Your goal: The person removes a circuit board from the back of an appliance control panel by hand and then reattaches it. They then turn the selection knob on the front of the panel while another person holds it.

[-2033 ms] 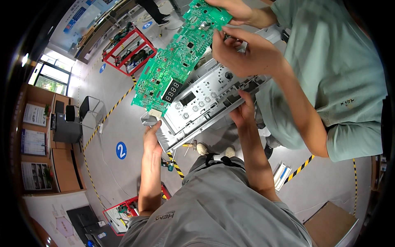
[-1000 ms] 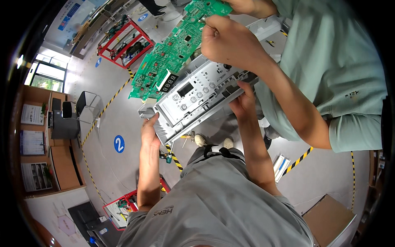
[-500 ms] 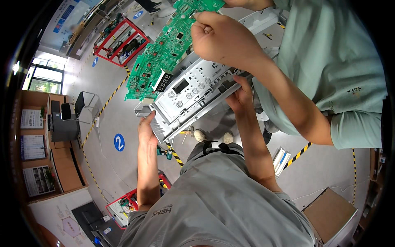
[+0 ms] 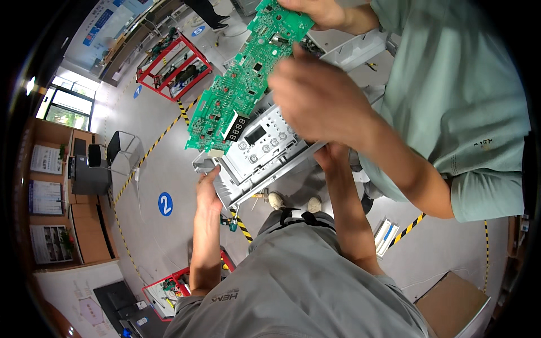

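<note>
The grey panel [image 4: 262, 149] slants lengthwise toward the view's upper right.

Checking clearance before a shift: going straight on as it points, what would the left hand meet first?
The grey panel, whose corner the left hand holds. Just past that, the green circuit board looks next, though depth is unclear.

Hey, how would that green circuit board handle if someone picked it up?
The green circuit board looks straight along its length, so probably stiff. Likely fragile: its display and small chips sit exposed. Being long and narrow, it may tip if gripped at one end.
</note>
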Motion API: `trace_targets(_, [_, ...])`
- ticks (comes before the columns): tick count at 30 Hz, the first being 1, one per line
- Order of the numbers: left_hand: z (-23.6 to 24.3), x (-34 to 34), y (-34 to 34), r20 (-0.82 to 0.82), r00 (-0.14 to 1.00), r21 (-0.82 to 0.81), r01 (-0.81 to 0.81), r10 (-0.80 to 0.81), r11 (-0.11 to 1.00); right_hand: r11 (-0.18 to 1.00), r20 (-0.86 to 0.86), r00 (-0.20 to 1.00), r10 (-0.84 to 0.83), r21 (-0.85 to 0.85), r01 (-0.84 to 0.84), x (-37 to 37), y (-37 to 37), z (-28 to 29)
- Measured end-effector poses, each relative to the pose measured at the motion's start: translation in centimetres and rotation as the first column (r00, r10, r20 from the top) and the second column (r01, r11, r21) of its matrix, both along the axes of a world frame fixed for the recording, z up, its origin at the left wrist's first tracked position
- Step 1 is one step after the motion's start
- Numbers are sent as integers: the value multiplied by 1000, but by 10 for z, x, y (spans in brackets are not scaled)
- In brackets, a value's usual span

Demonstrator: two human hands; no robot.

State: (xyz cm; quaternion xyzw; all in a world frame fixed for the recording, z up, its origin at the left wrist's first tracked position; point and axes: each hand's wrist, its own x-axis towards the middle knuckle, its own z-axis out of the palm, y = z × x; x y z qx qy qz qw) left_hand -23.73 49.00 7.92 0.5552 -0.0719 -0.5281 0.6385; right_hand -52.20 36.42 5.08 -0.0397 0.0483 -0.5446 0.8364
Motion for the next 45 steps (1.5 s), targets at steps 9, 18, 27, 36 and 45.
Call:
trace_targets(9, [3,0,5,19,1000,19,-8,8,1000,990,30,989,-144,8,144,12,6,-8])
trace_targets(18, [3,1,5,9,1000,-5,30,-30,1000,996,16,996,-93,19,93,8,4,-8])
trace_targets(27, [1,1,5,11,1000,-6,25,-25,1000,995,66,995,-75,-53,79,10,2,-18])
trace_targets(36, [-6,9,5,-33,998,-42,54,-56,998,994,52,996,-72,-82,77,11,0,-25])
trace_targets(45, [-1,5,4,-29,999,-25,27,-28,999,994,-11,997,-76,-85,75,12,2,-16])
